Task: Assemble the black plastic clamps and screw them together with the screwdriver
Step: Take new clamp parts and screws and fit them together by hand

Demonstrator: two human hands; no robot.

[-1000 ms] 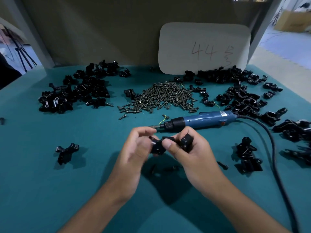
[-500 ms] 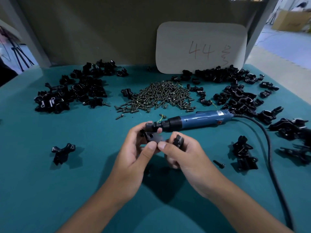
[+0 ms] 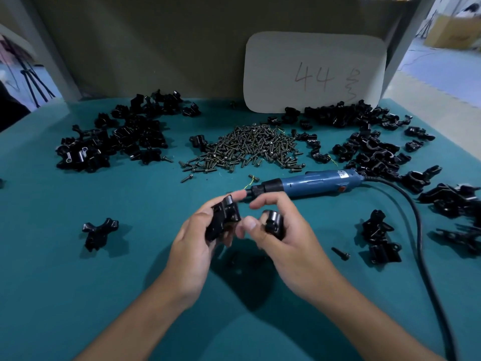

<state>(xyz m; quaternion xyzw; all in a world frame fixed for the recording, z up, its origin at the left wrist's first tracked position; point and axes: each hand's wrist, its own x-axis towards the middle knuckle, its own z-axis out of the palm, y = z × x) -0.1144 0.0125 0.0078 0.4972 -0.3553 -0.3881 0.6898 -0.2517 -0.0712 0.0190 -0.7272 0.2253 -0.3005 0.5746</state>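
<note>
L hand [image 3: 197, 238] grips black clamp half [image 3: 222, 217]; R hand [image 3: 283, 238] holds 2nd clamp piece [image 3: 273, 222], just apart. Blue screwdriver [image 3: 309, 182] lies just beyond, screw pile [image 3: 250, 148] further back.

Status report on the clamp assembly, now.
Left hand grips one clamp piece. Right hand grips second piece, not joined. Screwdriver idle on table. Nothing in the way.

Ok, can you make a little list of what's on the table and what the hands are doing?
left hand: grips a black clamp piece
right hand: holds a smaller black clamp piece
pieces: apart, not joined yet
screwdriver: blue, lying on the green table, untouched
screw pile: behind the screwdriver
loose screw: right of the hands
clamp piles: far left and far right
</note>
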